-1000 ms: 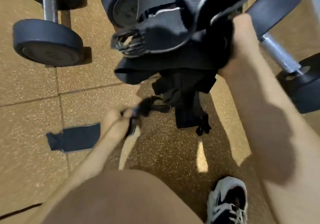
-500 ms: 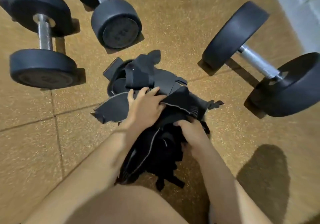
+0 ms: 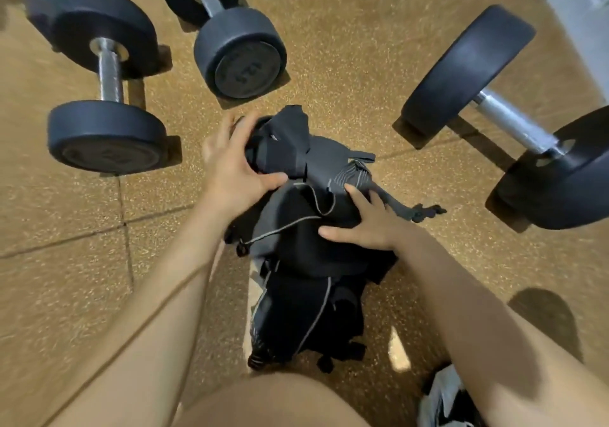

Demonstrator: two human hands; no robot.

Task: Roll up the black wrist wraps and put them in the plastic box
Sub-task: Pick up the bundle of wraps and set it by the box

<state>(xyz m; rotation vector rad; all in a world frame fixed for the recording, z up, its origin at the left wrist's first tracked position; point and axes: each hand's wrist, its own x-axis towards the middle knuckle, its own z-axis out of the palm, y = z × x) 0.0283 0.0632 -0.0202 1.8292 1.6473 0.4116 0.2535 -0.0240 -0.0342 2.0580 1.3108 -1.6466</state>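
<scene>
Both hands are on the heap of black wrist wraps point(image 3: 293, 242), which sits on the rubber floor point(image 3: 329, 64) mid-scene, just near of the dumbbells point(image 3: 237, 50). The left hand point(image 3: 235, 169) is spread over the far-left end of the pile with its thumb laid across the fabric. The right hand point(image 3: 365, 225) lies flat on the right side, fingers fanned out. Neither is pinching anything as far as I can see. It's all one tangle, so my take is don't start rolling yet. Tease out a single strap first, lay it straight on the floor, then roll it tight from one end. The plastic box isn't in shot, so no idea where it is.
</scene>
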